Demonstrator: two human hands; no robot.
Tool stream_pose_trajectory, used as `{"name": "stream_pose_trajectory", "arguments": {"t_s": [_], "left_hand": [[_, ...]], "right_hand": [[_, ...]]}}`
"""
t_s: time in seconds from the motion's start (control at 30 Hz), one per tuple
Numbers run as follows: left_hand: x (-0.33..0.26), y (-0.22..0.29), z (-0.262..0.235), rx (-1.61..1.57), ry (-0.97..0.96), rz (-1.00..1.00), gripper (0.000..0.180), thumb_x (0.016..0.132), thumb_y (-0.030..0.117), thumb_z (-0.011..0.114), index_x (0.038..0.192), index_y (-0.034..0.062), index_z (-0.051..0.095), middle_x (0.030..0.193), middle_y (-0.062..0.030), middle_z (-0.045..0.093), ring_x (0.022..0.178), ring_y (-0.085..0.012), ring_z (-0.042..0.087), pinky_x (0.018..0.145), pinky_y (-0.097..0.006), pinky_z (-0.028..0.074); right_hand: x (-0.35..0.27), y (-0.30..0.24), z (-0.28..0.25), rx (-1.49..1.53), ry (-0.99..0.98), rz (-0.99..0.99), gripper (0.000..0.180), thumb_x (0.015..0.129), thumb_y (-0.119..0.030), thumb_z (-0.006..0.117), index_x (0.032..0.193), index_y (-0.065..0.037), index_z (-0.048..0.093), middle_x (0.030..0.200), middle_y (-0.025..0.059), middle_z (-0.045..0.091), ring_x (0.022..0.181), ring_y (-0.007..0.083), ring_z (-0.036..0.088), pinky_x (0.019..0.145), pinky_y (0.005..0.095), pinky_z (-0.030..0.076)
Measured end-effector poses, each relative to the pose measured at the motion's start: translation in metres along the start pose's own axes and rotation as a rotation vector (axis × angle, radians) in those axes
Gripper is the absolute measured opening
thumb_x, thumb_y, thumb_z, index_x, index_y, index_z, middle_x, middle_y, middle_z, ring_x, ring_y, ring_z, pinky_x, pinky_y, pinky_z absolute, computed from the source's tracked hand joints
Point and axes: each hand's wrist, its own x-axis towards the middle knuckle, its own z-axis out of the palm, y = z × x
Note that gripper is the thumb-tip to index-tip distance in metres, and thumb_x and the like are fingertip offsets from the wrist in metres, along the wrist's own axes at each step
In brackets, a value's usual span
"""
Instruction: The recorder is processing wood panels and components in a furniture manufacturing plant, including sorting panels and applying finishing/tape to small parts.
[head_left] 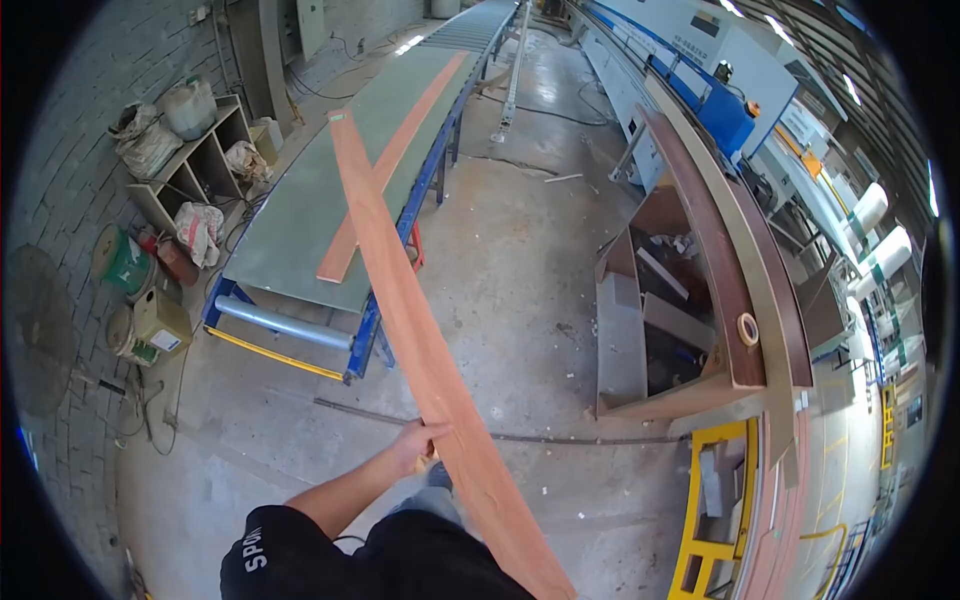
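My left hand [416, 445] is closed on the left edge of a long reddish-brown wooden board [415, 325], its thumb on the top face and the other fingers underneath, partly hidden. The board slants from the lower edge of the view up to the left. Its far end lies over a second, similar board [412, 140] on the green-topped roller table [290, 215], so the two cross. My right hand is not in view.
At right stands an open wooden bin [620, 350] with offcuts inside, a tape roll [748, 329] on its brown top. A yellow metal frame [690, 520] stands nearer. Buckets [118, 258] and a shelf unit [185, 170] line the left wall. A thin strip [540, 438] crosses the floor.
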Motion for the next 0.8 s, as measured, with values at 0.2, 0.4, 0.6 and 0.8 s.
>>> {"name": "stream_pose_trajectory", "arguments": {"t_s": [0.2,0.4,0.6,0.8], "left_hand": [[0.009,0.093,-0.102,0.069,-0.081,0.004,0.039,0.087,0.01,0.063,0.122,-0.0047,0.053,0.115,-0.0155,0.064,0.101,-0.0276,0.066,0.087,-0.039,0.055],[0.004,0.164,-0.198,0.126,-0.154,-0.111,0.038,0.09,0.015,0.058,0.123,-0.0028,0.054,0.114,-0.0154,0.065,0.102,-0.0267,0.066,0.085,-0.037,0.055],[-0.003,0.243,-0.28,0.209,-0.102,-0.207,0.041,0.089,0.021,0.059,0.124,0.0007,0.053,0.117,-0.0138,0.065,0.106,-0.0281,0.064,0.092,-0.041,0.051],[0.026,0.325,-0.353,0.275,-0.054,-0.303,0.042,0.088,0.021,0.06,0.125,0.0018,0.053,0.117,-0.0138,0.064,0.106,-0.029,0.064,0.093,-0.044,0.05]], "right_hand": [[-0.067,-0.072,0.089,-0.063,0.088,-0.169,0.05,0.095,-0.046,0.049,0.105,-0.001,0.067,0.092,0.0271,0.066,0.086,0.0381,0.066,0.077,0.0444,0.052],[-0.167,-0.037,0.192,0.071,0.357,-0.165,0.05,0.095,-0.044,0.048,0.111,0.001,0.064,0.106,0.0227,0.066,0.104,0.0401,0.06,0.092,0.0443,0.047],[-0.336,0.064,0.347,-0.381,1.081,-0.127,0.049,0.092,-0.048,0.05,0.108,-0.005,0.067,0.108,0.021,0.064,0.111,0.0409,0.054,0.095,0.0469,0.043],[-0.457,-0.052,0.484,0.094,1.398,0.623,0.063,0.092,-0.057,0.045,0.115,-0.001,0.063,0.115,0.0275,0.062,0.119,0.0461,0.05,0.099,0.0552,0.038]]}}
